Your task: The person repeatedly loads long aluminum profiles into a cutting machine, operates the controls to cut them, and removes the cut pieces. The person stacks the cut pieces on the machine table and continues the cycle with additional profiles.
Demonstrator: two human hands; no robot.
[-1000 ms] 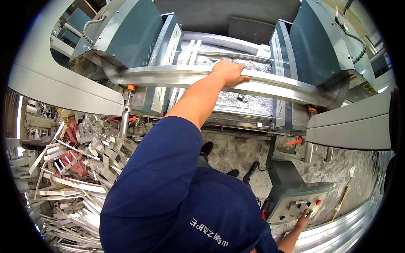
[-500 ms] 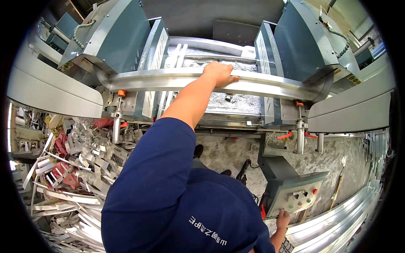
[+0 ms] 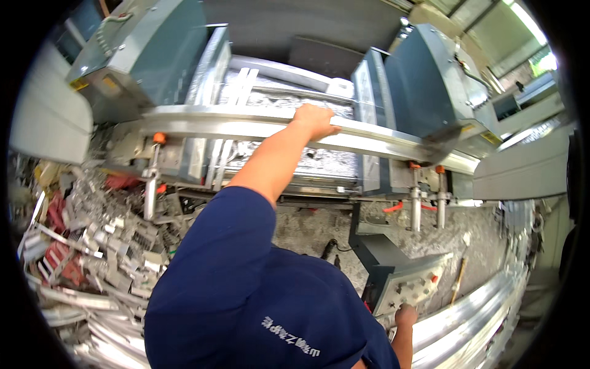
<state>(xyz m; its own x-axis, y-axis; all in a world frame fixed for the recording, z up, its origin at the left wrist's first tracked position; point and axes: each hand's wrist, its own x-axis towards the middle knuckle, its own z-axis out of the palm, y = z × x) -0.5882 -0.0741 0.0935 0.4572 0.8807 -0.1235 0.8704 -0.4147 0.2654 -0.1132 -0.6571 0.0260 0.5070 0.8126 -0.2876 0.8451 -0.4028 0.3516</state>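
Observation:
A long silver aluminium profile (image 3: pixel 246 126) lies across the machine, spanning between its two dark green housings. My left hand (image 3: pixel 314 122) is wrapped over the profile near its middle, fingers curled over the top edge. Low on the right, my right hand (image 3: pixel 405 315) is closed at the lower edge of a control panel (image 3: pixel 412 289) with several knobs and a red button. Blur hides what its fingers touch. Orange-topped clamps stand below the profile: one clamp (image 3: pixel 151 184) on the left, two on the right, including a clamp (image 3: pixel 416 200).
A heap of metal offcuts (image 3: pixel 123 252) covers the floor at left. Long aluminium profiles (image 3: pixel 473 307) are stacked at lower right. Pale grey covers flank the machine, a left cover (image 3: pixel 52 120) and a right cover (image 3: pixel 522 166). Metal chips lie on the machine bed (image 3: pixel 326 163).
The view has tilted and shifted. Both grey covers have slid outward from the housings, revealing more of the profile's right end and a second right clamp. My left hand stays on the profile.

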